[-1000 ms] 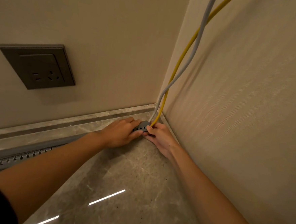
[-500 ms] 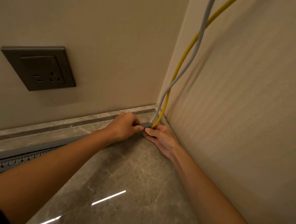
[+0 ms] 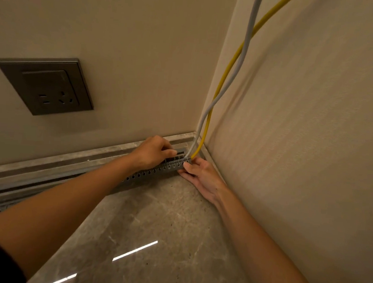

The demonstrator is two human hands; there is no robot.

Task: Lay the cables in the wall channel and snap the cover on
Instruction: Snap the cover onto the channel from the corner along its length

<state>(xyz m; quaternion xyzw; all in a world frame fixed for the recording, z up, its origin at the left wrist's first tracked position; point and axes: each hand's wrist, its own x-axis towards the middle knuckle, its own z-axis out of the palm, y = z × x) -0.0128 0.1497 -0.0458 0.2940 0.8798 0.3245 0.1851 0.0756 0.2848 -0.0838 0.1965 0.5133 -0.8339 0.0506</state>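
Observation:
A grey slotted cable channel [image 3: 148, 175] runs along the foot of the back wall to the room corner. A yellow cable [image 3: 224, 77] and a grey cable [image 3: 242, 57] hang down the corner and enter the channel's right end. My left hand [image 3: 152, 153] is curled over the channel's top edge near that end, fingers pinching its slotted wall. My right hand [image 3: 200, 175] lies on the floor at the corner, fingertips pinching the channel's end where the cables go in. No cover is visible apart from the channel.
A dark wall socket [image 3: 46, 85] sits on the back wall at left. A marble skirting [image 3: 69, 157] runs behind the channel. The polished stone floor [image 3: 152, 238] spreads below my arms. The side wall [image 3: 302, 149] stands close on the right.
My left hand has slid back and up along the channel, uncovering more of its slotted front. My right hand stays at the corner end.

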